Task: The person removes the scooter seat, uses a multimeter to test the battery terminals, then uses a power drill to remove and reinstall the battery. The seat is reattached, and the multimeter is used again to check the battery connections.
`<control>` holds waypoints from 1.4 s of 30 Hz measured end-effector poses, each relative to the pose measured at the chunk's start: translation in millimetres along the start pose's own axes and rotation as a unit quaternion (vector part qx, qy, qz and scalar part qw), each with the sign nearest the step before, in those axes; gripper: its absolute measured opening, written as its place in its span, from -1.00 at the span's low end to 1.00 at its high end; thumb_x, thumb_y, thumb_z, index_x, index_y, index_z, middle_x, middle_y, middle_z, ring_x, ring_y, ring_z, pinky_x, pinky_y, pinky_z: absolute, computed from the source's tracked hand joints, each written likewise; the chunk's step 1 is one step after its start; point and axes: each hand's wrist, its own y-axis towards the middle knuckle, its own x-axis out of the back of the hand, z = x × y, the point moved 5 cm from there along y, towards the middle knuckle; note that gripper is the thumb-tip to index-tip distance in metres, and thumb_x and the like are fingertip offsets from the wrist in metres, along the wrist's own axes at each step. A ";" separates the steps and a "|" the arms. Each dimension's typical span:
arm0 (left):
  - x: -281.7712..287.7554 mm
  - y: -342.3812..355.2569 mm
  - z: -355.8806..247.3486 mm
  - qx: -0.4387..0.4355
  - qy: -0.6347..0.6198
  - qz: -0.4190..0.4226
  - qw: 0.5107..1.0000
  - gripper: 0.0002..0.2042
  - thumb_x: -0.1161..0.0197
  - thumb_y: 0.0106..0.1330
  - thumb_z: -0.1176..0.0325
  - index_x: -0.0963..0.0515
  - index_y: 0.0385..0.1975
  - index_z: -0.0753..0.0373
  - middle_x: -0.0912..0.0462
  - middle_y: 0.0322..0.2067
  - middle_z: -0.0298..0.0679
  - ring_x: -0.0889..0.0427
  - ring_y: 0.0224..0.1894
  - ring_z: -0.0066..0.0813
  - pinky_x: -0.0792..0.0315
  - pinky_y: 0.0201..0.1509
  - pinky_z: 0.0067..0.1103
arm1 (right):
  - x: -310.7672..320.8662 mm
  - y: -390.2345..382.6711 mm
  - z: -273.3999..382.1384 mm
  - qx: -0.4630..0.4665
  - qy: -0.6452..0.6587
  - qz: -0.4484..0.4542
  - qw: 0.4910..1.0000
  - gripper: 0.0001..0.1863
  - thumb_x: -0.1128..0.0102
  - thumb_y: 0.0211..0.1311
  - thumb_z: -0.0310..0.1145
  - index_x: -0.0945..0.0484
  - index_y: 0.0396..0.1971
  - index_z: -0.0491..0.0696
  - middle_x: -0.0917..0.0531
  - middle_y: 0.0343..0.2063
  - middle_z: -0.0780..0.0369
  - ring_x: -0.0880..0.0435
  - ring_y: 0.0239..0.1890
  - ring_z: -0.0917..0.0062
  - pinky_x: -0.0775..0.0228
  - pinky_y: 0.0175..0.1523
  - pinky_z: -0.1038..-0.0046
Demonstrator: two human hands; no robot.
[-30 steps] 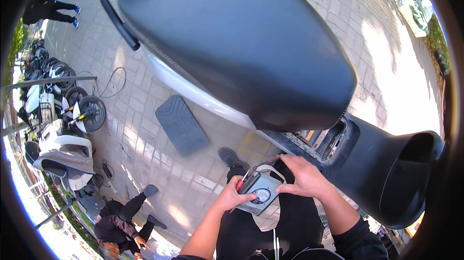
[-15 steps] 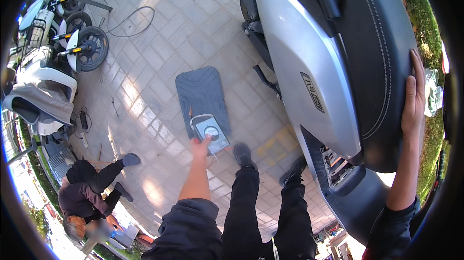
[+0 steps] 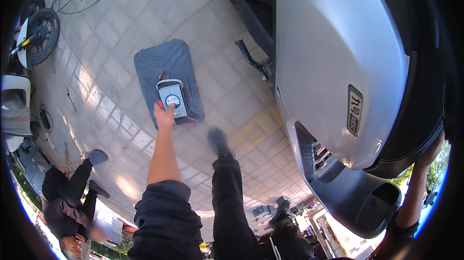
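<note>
A box-shaped meter (image 3: 179, 110) with a round dial and a carrying handle stands on a dark grey ribbed mat (image 3: 186, 57). My left hand (image 3: 165, 115) is at its near left side, fingers closed around a red-handled clip (image 3: 160, 104), the thumb near the dial. A thin red lead (image 3: 191, 120) curves from the box's near side. On the right a silver scooter (image 3: 333, 66) with a black seat (image 3: 415, 149) fills the view. My right hand (image 3: 430, 152) rests against the seat's outer edge, its fingers mostly hidden in shadow there.
A kickstand (image 3: 251, 62) juts from the scooter's side. At lower left a person (image 3: 67, 207) sits low, bent over. Parked scooters with a black wheel (image 3: 42, 37) and a looped cable (image 3: 92, 6) lie at upper left. My shoe (image 3: 218, 140) stands just below the mat.
My view has turned, so the mat and meter appear further left and the scooter's side larger. My right hand, earlier flat along the seat, now shows lower at its edge.
</note>
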 end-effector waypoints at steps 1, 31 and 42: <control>4.8 -4.1 -11.7 -0.029 0.035 -0.023 0.999 -0.24 -0.35 0.21 0.16 -0.20 0.30 0.49 -0.44 0.16 0.21 -0.42 0.26 -0.02 -0.28 0.30 -0.40 | -26.4 7.0 41.3 -0.043 0.071 -0.023 0.996 -0.31 0.48 0.48 0.09 -0.09 0.42 -0.05 -0.34 0.28 0.07 -0.34 0.32 0.35 -0.23 0.37 0.28; 56.9 -306.1 -571.6 0.094 -0.309 0.353 0.878 0.00 -0.30 -0.18 -0.55 -0.39 0.19 0.10 -0.43 0.12 -0.28 -0.42 0.15 -0.27 -0.38 0.21 -0.29 | -8.4 -323.8 58.2 -0.393 0.191 0.218 0.872 -0.55 -0.05 0.27 -0.04 -0.57 0.00 -0.03 -0.56 0.05 0.12 -0.47 0.18 0.18 -0.29 0.23 0.07; 70.8 -338.0 -577.8 0.114 -0.218 0.410 0.878 -0.05 -0.21 -0.02 -0.51 -0.30 0.26 0.09 -0.32 0.26 -0.30 -0.16 0.36 -0.32 0.11 0.34 -0.11 | 2.0 -627.3 175.6 -0.785 0.235 -0.027 0.572 -0.74 -0.21 0.14 -0.27 -0.60 -0.51 -0.20 -0.64 -0.56 0.11 -0.64 -0.40 0.42 -0.41 -0.27 0.28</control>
